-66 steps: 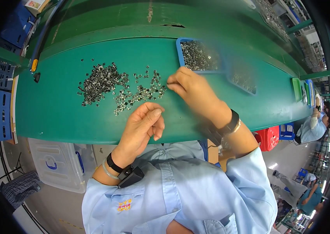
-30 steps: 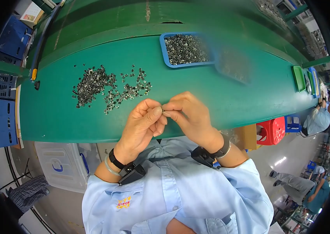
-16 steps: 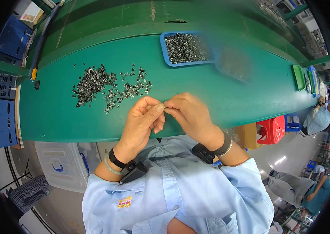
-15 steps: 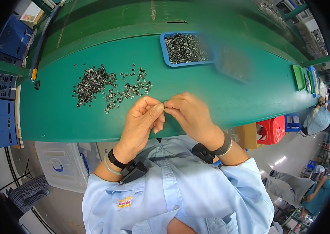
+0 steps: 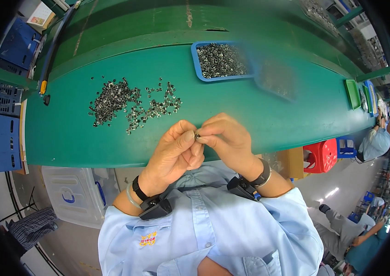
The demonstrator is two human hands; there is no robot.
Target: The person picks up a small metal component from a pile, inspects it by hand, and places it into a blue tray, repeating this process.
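Observation:
Close to the table's front edge, my two hands meet at the fingertips. A small dark metal part (image 5: 197, 136) shows between them, too tiny for its exact kind to be made out. My left hand (image 5: 176, 149) pinches it from the left with thumb and forefinger, the other fingers curled. From the right, my right hand (image 5: 227, 135) grips the same part between thumb and forefinger. To the left beyond my hands lies a heap of small black and silver metal parts (image 5: 112, 99), with a looser scatter (image 5: 158, 106) beside it on the green table (image 5: 66, 142).
A blue tray (image 5: 198, 69) full of similar parts stands at the far middle; a blurred patch covers its right side. Green trays (image 5: 353, 94) sit at the far right. Below the table are a clear plastic box (image 5: 73, 195) and a red stool (image 5: 321, 155). Other people work at right.
My joined hands have come slightly nearer to me, and the small dark part now shows between the fingertips. The piles and the blue tray lie as before, with the view shifted slightly.

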